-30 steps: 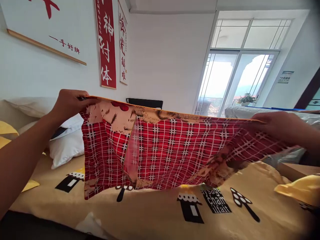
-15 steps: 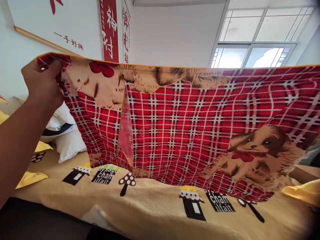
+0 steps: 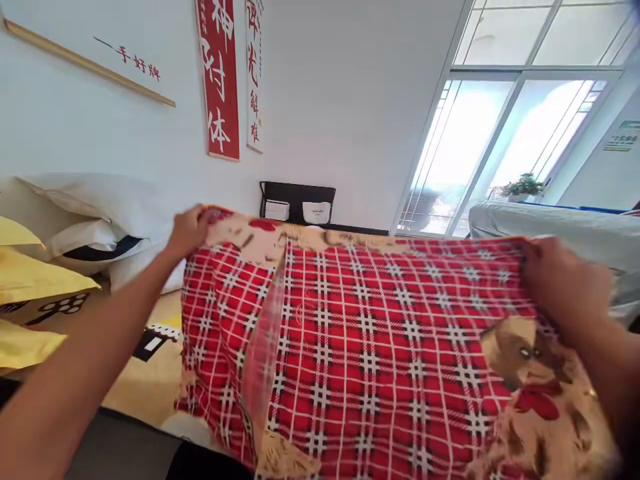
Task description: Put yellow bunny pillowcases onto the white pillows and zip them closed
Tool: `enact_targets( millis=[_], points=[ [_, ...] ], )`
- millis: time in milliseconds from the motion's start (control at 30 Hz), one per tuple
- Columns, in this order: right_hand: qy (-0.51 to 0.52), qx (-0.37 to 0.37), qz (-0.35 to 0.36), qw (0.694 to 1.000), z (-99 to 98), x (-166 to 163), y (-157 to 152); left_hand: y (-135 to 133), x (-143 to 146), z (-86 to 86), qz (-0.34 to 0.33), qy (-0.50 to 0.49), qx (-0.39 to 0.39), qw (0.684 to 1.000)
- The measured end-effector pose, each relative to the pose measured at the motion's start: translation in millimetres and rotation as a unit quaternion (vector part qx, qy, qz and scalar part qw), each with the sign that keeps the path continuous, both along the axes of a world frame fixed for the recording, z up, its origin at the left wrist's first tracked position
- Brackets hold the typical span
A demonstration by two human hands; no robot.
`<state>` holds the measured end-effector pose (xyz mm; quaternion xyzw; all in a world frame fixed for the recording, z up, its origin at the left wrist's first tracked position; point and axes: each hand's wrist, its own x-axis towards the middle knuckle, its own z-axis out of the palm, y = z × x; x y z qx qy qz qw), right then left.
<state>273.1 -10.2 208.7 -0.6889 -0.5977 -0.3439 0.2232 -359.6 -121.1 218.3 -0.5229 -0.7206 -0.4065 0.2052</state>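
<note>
A red plaid pillowcase with puppy prints hangs stretched out in front of me. My left hand is closed on its upper left corner. At the upper right corner my right hand, blurred by motion, grips the cloth too. A long slit on the left part of the pillowcase gapes and shows the paler pink inside. The lower edge on the right runs out of the picture. Behind the cloth lies a beige bedspread with black printed houses, largely hidden.
White pillows are heaped against the wall at left, beside yellow folded cloth. A dark rack with white boxes stands at the back. At right are a covered bulky piece, a potted plant and glass doors.
My view has tilted down. Both hands now show, lower and closer together, and the pillowcase has come down and nearer. My right hand has come into sight at the right corner.
</note>
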Motion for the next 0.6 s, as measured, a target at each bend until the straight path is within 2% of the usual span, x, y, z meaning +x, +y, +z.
enact_targets(
  millis=[67,133,200,300,367,467,533,600],
  points=[
    [0.015,-0.031,-0.002,0.999,-29.0,-9.8,9.0,21.9,5.4,-43.3,-0.010,-0.023,-0.057,0.998],
    [0.026,-0.048,0.004,0.999,-55.0,-14.1,22.0,42.9,9.8,-77.8,-0.008,-0.042,-0.106,0.993],
    [0.045,-0.053,0.014,0.997,-75.1,-14.7,38.9,64.7,10.7,-102.2,-0.011,-0.050,-0.132,0.990],
    [0.064,-0.078,0.041,0.994,-101.2,-12.8,70.0,100.2,6.4,-128.4,-0.017,-0.054,-0.152,0.987],
    [0.073,-0.083,0.041,0.993,-127.2,-10.8,94.0,122.0,3.7,-148.8,-0.017,-0.058,-0.171,0.983],
    [0.096,-0.117,0.059,0.987,-191.6,-6.5,131.2,142.5,4.2,-193.9,0.002,-0.067,-0.219,0.973],
    [0.135,-0.171,0.083,0.972,-243.5,-2.6,152.6,146.6,6.6,-228.9,0.018,-0.070,-0.262,0.962],
    [0.182,-0.216,0.087,0.955,-286.2,1.9,168.8,147.2,7.6,-256.7,0.023,-0.065,-0.298,0.952]
  ],
)
